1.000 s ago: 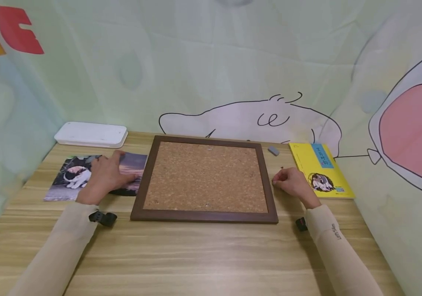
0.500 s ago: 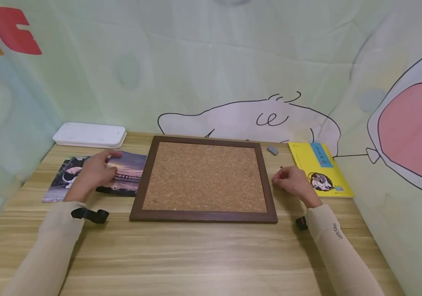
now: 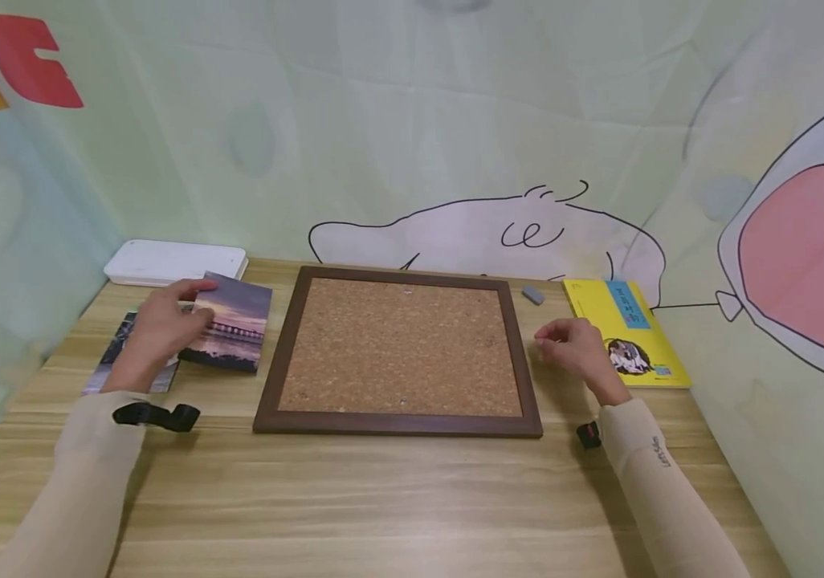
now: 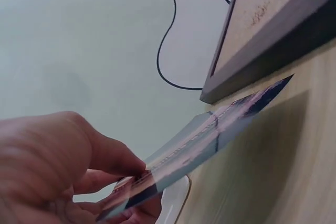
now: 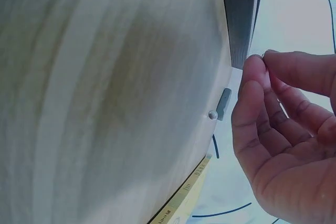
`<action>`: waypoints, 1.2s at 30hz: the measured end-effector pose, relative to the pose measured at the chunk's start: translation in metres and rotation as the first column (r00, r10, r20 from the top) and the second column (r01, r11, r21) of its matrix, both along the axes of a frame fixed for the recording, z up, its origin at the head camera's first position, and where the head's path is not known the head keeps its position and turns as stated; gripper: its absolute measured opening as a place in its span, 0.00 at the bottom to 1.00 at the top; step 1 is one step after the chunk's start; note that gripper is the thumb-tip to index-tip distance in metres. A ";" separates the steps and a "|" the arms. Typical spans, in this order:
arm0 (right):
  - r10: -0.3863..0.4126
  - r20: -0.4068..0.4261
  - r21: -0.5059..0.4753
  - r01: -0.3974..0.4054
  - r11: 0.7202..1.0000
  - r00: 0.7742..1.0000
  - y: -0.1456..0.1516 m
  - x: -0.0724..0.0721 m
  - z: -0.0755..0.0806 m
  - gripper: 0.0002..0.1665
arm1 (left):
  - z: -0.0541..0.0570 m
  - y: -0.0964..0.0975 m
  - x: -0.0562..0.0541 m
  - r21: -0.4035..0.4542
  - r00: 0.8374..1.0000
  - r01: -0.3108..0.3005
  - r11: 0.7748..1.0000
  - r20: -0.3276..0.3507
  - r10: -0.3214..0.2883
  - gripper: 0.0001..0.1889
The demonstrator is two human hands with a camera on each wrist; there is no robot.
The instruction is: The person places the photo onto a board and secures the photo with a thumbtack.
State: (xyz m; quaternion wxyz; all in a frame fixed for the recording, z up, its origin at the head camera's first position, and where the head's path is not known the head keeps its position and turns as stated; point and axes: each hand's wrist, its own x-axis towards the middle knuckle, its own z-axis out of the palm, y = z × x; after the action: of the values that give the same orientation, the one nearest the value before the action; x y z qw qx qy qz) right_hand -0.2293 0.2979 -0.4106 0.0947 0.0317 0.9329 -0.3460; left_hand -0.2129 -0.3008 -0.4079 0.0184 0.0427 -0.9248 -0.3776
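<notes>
Holding a rectangular photo print with a purple-and-orange dusk sky over water (image 3: 238, 337): that's the person's left hand (image 3: 159, 325), thumb on the face, fingers behind, grip narrow on the print's left side. Print is tilted up off the table, shadow under it in the left wrist view, just left of the corkboard; can't tell if any corner touches down. Beneath and left of that hand, a second photo print, grey and dark (image 3: 112, 365), lies on the table, partly covered.

Next over, middle of the table: rectangular brown cork board with a dark brown frame (image 3: 401, 345), lying flat. Right hand (image 3: 577, 353) is just past its right edge, fingers curled, thumb and fingertip together; pale glint at the tips, too small to tell whether anything is held.

Near the right hand, small grey block (image 3: 533, 295) by the frame's far right corner, tiny shiny round bead (image 5: 212, 115) beside it in the right wrist view. Yellow paperback book with a blue label (image 3: 625, 321) flat at far right. Long white rounded case (image 3: 175, 261) at back left. All on a light wood-grain table (image 3: 383, 506), pale green printed cloth (image 3: 412, 120) behind.
</notes>
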 end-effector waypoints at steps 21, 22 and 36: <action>-0.041 0.010 -0.056 0.042 0.998 0.999 -0.007 0.000 0.008 0.17 | 0.012 0.035 -0.005 0.209 0.989 0.111 0.972 0.069 -0.128 0.31; -0.044 0.014 -0.066 0.045 0.997 0.999 -0.007 -0.001 0.008 0.17 | 0.012 0.036 -0.006 0.210 0.989 0.114 0.971 0.069 -0.131 0.31; -0.016 -0.028 -0.156 0.012 0.988 0.999 -0.022 -0.004 0.015 0.16 | 0.014 0.064 -0.017 0.232 0.980 0.175 0.957 0.056 -0.192 0.28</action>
State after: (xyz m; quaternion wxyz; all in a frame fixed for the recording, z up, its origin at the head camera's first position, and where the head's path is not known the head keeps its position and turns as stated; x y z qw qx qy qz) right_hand -0.2329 0.2759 -0.3952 0.0809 0.0258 0.9040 -0.4191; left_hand -0.2303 -0.2369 -0.3938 -0.0578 -0.0267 -0.8759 -0.4784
